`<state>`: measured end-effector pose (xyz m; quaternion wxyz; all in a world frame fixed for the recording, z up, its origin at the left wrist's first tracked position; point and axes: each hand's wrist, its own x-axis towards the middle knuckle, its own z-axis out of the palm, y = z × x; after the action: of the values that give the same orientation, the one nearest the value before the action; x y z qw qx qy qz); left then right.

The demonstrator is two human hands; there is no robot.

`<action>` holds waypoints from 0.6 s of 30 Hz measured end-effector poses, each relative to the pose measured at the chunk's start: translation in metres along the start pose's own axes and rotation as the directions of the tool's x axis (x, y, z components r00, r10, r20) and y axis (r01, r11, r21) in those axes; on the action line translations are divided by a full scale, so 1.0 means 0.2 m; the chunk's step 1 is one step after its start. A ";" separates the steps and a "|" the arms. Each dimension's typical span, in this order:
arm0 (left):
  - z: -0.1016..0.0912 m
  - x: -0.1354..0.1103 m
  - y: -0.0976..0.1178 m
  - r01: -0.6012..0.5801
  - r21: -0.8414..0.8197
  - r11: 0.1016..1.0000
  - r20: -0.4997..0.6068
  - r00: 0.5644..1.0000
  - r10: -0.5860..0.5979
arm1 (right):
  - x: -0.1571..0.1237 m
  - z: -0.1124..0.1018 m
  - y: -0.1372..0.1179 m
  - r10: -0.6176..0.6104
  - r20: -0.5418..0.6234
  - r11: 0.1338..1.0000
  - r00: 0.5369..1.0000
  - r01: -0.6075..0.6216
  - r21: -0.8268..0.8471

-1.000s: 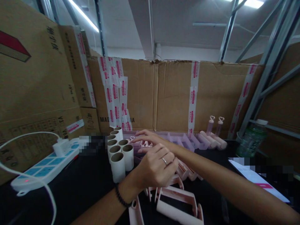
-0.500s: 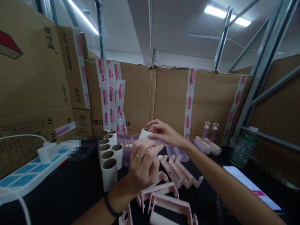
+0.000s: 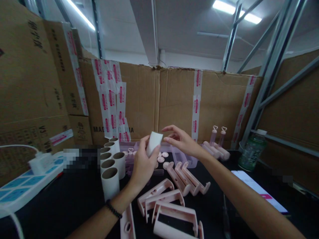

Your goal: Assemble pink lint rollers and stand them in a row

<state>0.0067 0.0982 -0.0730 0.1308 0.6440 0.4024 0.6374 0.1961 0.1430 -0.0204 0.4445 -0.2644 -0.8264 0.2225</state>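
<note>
My left hand (image 3: 144,166) is closed around a white paper roll (image 3: 154,143), which is held tilted in front of the cardboard wall. Just right of the roll's upper end is my right hand (image 3: 181,142), its fingers apart and nothing in them. Several more white rolls (image 3: 110,186) with brown cardboard cores stand upright at the left. Below my hands lie pink plastic brackets (image 3: 175,214), and slimmer pink handle parts (image 3: 184,179) lie side by side beneath my right forearm. Small pink discs (image 3: 161,159) show behind my left hand.
A translucent purple tray (image 3: 190,161) sits behind my hands. Pink and purple handled rollers (image 3: 213,149), a green bottle (image 3: 253,151) and a lit phone (image 3: 259,192) are at the right. A white power strip (image 3: 32,186) runs along the left, and cardboard (image 3: 174,99) walls the back.
The white roll now shows clear of my right hand, whose fingers have come away from it. My left hand has turned and holds the roll upright at a tilt. The view has shifted slightly right.
</note>
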 end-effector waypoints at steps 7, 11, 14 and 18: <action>0.00 0.03 -0.05 0.195 -0.143 0.970 -0.156 0.964 -0.217 | -0.01 0.12 0.14 0.434 0.167 0.723 0.885 -0.231 -0.651; 0.01 0.03 -0.05 0.211 -0.188 0.959 -0.129 0.963 -0.237 | -0.02 0.22 0.11 0.546 0.213 0.636 0.810 -0.235 -0.735; 0.01 0.02 -0.04 0.205 -0.176 0.963 -0.127 0.965 -0.228 | -0.02 0.26 0.09 0.580 0.213 0.605 0.787 -0.240 -0.759; 0.00 0.02 -0.03 0.179 -0.155 0.972 -0.138 0.970 -0.200 | -0.03 0.28 0.09 0.567 0.197 0.612 0.800 -0.249 -0.750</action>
<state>0.0046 0.1051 -0.0744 0.2054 0.5411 0.4249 0.6961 0.1550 0.1468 -0.0634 0.0611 -0.5422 -0.8367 0.0459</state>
